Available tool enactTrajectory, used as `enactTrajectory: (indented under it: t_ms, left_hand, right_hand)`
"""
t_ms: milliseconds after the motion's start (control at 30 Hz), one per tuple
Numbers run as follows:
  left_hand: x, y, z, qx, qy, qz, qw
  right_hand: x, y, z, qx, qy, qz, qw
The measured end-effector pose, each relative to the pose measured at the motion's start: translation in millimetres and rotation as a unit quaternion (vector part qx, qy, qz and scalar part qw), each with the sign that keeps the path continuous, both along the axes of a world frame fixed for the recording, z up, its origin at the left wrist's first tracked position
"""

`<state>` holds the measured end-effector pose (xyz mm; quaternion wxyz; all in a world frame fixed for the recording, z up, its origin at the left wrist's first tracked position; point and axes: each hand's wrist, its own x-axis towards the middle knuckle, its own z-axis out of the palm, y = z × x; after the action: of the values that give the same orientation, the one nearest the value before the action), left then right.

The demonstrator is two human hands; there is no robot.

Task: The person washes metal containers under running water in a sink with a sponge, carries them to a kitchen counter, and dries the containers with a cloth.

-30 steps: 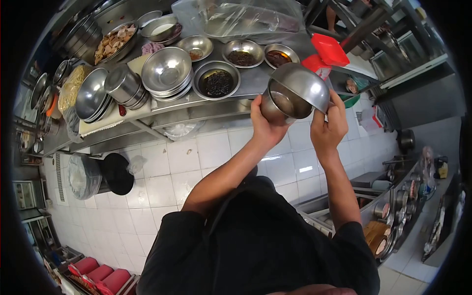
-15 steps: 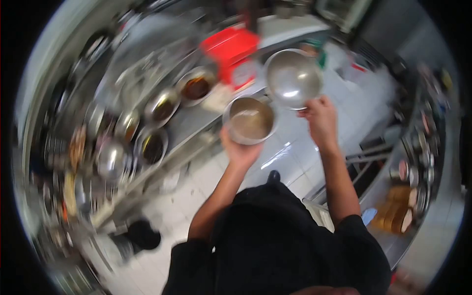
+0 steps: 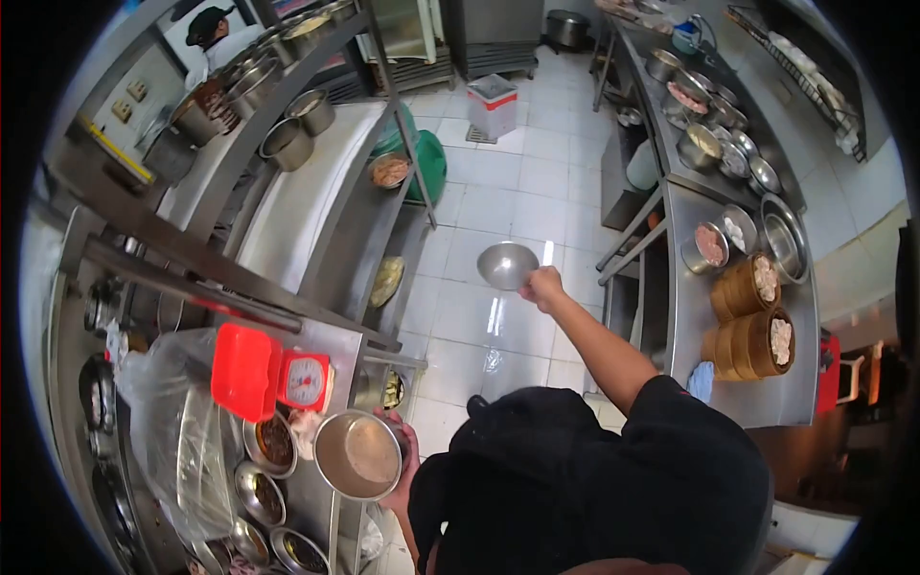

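Observation:
My left hand (image 3: 406, 470) is closed on the side of a deep metal bowl (image 3: 332, 452), low in the view beside the left counter. Something light brown covers its bottom; whether liquid or powder I cannot tell. My right hand (image 3: 543, 287) is stretched forward over the tiled floor, gripping the rim of a shiny metal bowl (image 3: 506, 264) that looks bare inside. Close to the left bowl stand a red kitchen scale (image 3: 305, 380) with its red tray (image 3: 246, 372) and several metal bowls of dark sauce, one of them a reddish-brown sauce bowl (image 3: 271, 444).
On the right, a steel counter (image 3: 685, 393) carries bamboo steamers (image 3: 733, 343) and several metal bowls with food. A steel shelf unit (image 3: 316, 225) with pots lines the left. Farther off are a green container (image 3: 431, 168), a bin (image 3: 493, 105) and a person (image 3: 222, 43).
The view has swung to the right and now looks along the aisle. The two bowls, close together before, are far apart: the right one ahead, the left one near the counter.

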<state>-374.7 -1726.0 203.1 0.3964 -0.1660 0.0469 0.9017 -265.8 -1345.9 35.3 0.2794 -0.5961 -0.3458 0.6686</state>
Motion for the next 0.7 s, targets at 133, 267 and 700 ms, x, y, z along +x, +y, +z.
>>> enactTrajectory:
  t_ms: [133, 267, 700]
  left_hand:
    - [-30, 59, 3, -0.004, -0.030, -0.054, 0.998]
    - [-50, 125, -2, -0.051, -0.022, -0.074, 0.996]
    - [-68, 415, -27, -0.142, -0.008, -0.174, 0.974]
  right_hand:
    - [21, 49, -8, 0.016, 0.046, -0.060, 0.997]
    - [32, 100, 12, 0.023, 0.074, -0.112, 0.991]
    - [49, 530, 29, 0.109, 0.156, -0.186, 0.964]
